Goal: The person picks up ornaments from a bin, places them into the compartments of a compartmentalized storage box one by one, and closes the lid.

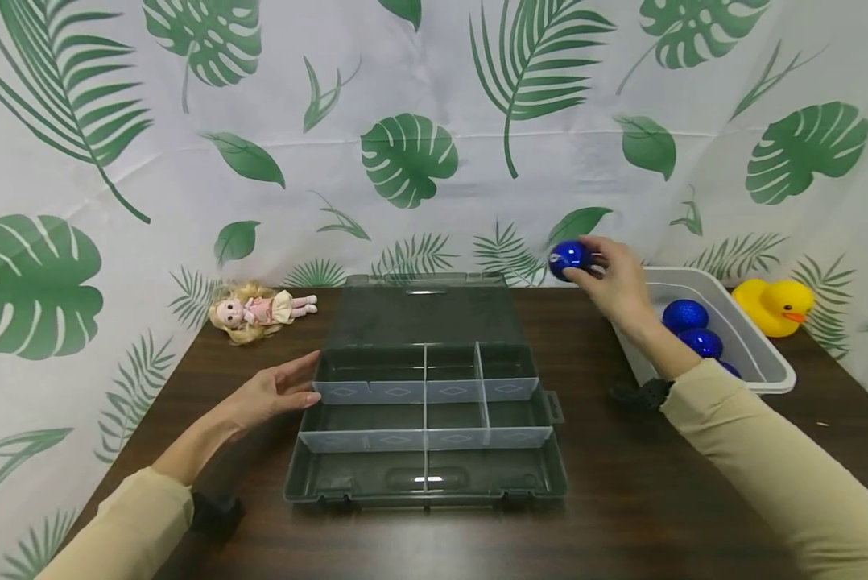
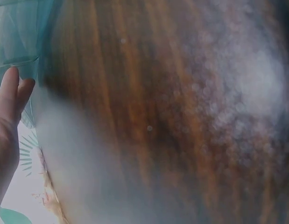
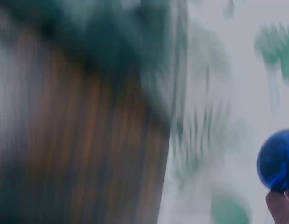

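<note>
My right hand [image 1: 617, 282] pinches a shiny blue ball [image 1: 569, 259] in the air, to the left of a grey-white bin [image 1: 770, 362]. The same ball [image 3: 276, 161] appears at the right edge of the right wrist view, with a fingertip under it. My left hand [image 1: 270, 396] touches the left side of a dark see-through divider box [image 1: 376, 463], its fingers fairly straight. The box's lid [image 1: 427, 314] lies open toward the back, and pale dividers [image 1: 376, 392] split it into several compartments. In the left wrist view, two fingers [image 2: 11, 86] reach the box's edge.
More blue balls [image 1: 686, 315] lie in the bin. A yellow rubber duck [image 1: 775, 306] stands beside the bin at the right. A blond doll [image 1: 260, 312] lies at the back left. Behind the brown table [image 1: 434, 552] hangs a leaf-print cloth [image 1: 296, 201].
</note>
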The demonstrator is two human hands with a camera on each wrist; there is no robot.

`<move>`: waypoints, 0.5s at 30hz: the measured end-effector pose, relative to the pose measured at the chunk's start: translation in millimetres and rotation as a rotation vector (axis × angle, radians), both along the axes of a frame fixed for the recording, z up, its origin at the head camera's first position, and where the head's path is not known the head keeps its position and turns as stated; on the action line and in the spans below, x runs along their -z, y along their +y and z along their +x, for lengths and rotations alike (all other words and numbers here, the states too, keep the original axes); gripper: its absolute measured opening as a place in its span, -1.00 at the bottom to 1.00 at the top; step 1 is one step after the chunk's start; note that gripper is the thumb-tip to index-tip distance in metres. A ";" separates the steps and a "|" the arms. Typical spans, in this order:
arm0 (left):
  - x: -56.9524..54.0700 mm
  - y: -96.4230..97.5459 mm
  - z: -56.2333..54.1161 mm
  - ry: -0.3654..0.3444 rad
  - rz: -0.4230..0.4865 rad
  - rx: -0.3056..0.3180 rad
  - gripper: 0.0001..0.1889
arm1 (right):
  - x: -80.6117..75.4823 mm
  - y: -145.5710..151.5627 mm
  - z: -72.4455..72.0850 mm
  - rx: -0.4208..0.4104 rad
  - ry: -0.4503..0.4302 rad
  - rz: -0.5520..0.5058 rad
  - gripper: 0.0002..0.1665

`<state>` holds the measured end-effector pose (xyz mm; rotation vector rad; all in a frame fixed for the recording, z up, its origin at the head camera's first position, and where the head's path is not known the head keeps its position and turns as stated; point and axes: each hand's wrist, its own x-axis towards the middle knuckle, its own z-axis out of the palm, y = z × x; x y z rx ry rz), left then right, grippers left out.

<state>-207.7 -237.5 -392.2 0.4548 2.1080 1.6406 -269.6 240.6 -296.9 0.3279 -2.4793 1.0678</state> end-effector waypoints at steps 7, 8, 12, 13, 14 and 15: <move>1.5 -0.3 0.8 -0.005 0.003 0.000 -0.16 | 9.8 -91.7 13.5 -0.451 -0.122 -0.033 -0.40; 1.4 -0.3 1.0 -0.006 0.002 0.000 -0.16 | 11.3 -101.3 15.3 -0.503 -0.142 -0.025 -0.40; 0.8 0.2 1.9 -0.008 0.010 0.000 -0.15 | 17.1 -132.1 19.4 -0.644 -0.232 0.011 -0.37; 0.9 0.2 2.1 -0.007 0.014 -0.001 -0.15 | 18.8 -138.0 19.7 -0.661 -0.254 0.022 -0.37; 0.8 0.3 2.3 -0.006 0.017 -0.001 -0.16 | 20.7 -143.5 20.1 -0.670 -0.269 0.039 -0.37; 0.8 0.2 2.6 -0.006 0.018 -0.002 -0.16 | 22.7 -148.7 20.3 -0.674 -0.281 0.058 -0.37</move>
